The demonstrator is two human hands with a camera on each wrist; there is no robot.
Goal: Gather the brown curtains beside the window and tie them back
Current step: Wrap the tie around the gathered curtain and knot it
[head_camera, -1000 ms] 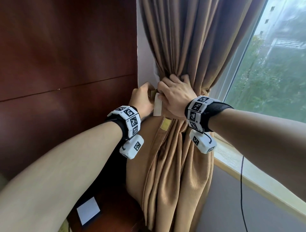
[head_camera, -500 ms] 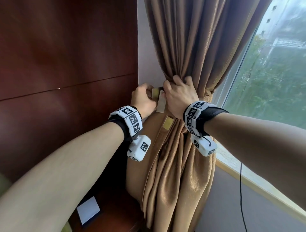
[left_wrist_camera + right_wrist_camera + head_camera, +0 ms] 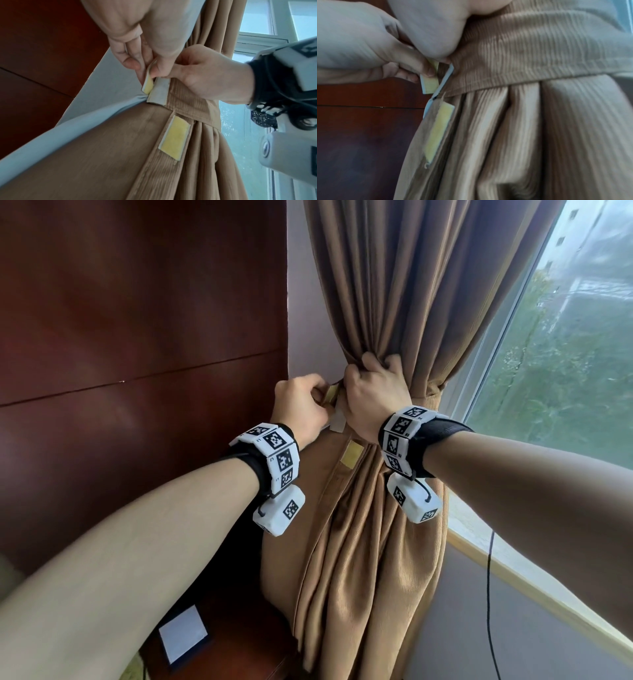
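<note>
The brown curtain [image 3: 370,302] hangs bunched beside the window, with a matching tie-back band [image 3: 432,396] wrapped round its waist. My left hand [image 3: 318,400] pinches one band end, a tab with a yellow fastener face [image 3: 148,84], against the wall side. My right hand [image 3: 371,368] grips the bunched fabric and holds the other band end with its white tab [image 3: 158,92] under the thumb. The two tabs [image 3: 429,83] sit almost touching. A second yellow fastener patch [image 3: 352,455] is sewn on the curtain hem just below the hands.
A dark red wood panel [image 3: 137,354] covers the wall to the left, with a pale wall strip [image 3: 301,320] beside the curtain. The window [image 3: 565,371] and its sill [image 3: 513,573] lie to the right. A thin black cable [image 3: 489,594] hangs below the sill. A white card [image 3: 183,633] lies on wooden furniture below.
Both hands have risen slightly along the curtain's waist and stayed close together. The left hand has kept its pinch on the tab, and the right hand has kept its grip on the bundle.
</note>
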